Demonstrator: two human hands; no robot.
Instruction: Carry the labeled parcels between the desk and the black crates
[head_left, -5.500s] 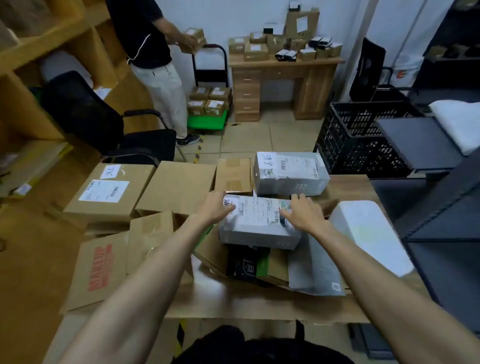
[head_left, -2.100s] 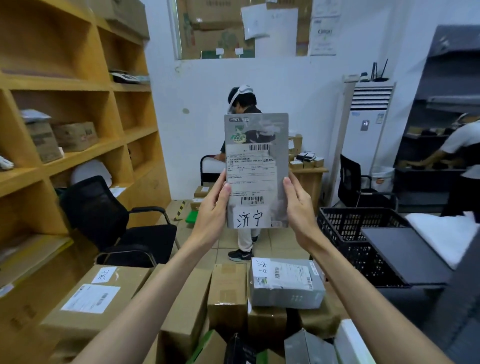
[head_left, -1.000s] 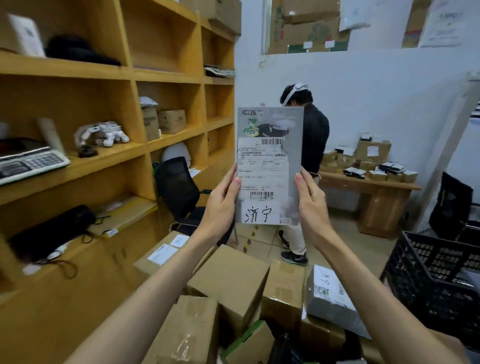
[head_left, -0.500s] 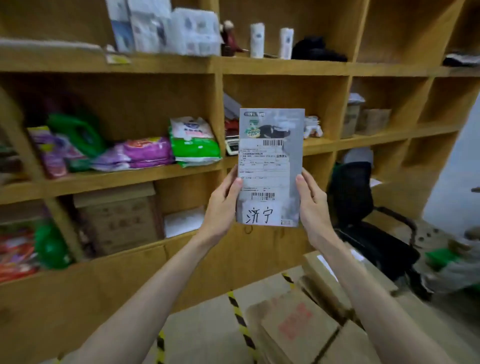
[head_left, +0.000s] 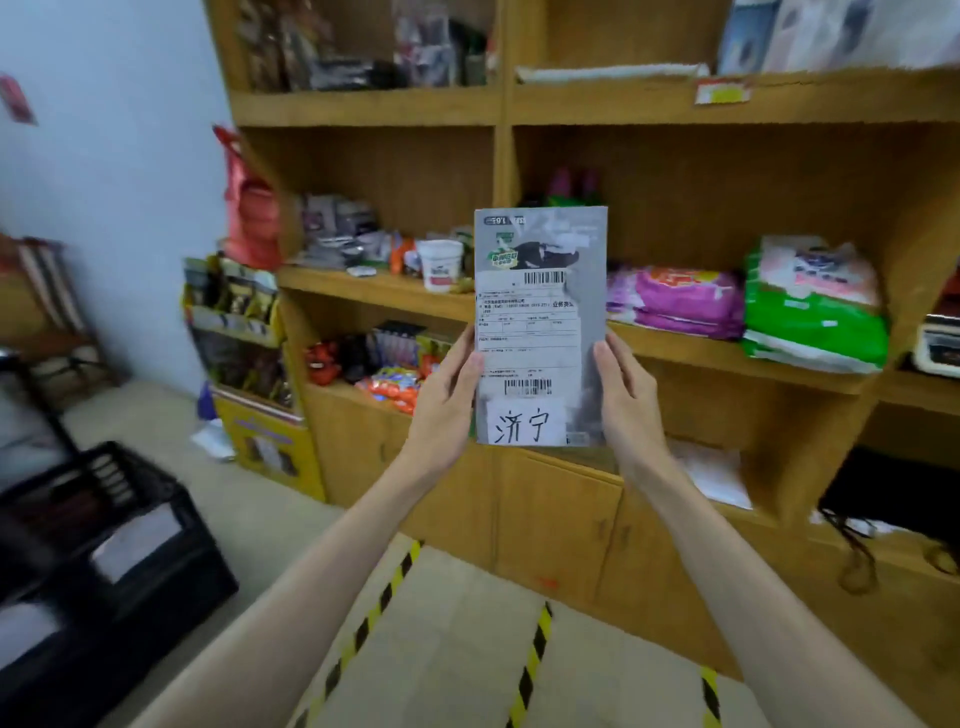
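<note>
A flat grey parcel (head_left: 540, 322) with a printed shipping label and a handwritten white sticker stands upright in front of me at chest height. My left hand (head_left: 447, 400) grips its lower left edge and my right hand (head_left: 626, 400) grips its lower right edge, thumbs on the front face. A black crate (head_left: 119, 525) with grey and white parcels inside sits on the floor at the lower left, well apart from the parcel. The desk is out of view.
A tall wooden shelf unit (head_left: 597, 104) filled with packaged goods stands straight ahead. A yellow display stand (head_left: 249, 364) leans by its left end. Yellow and black tape lines (head_left: 374, 613) cross the tiled floor below my arms.
My view has swung further left along the shelves while both hands keep the parcel upright in front of me. The black crate has come into view at the lower left; the desk parcels have dropped out.
</note>
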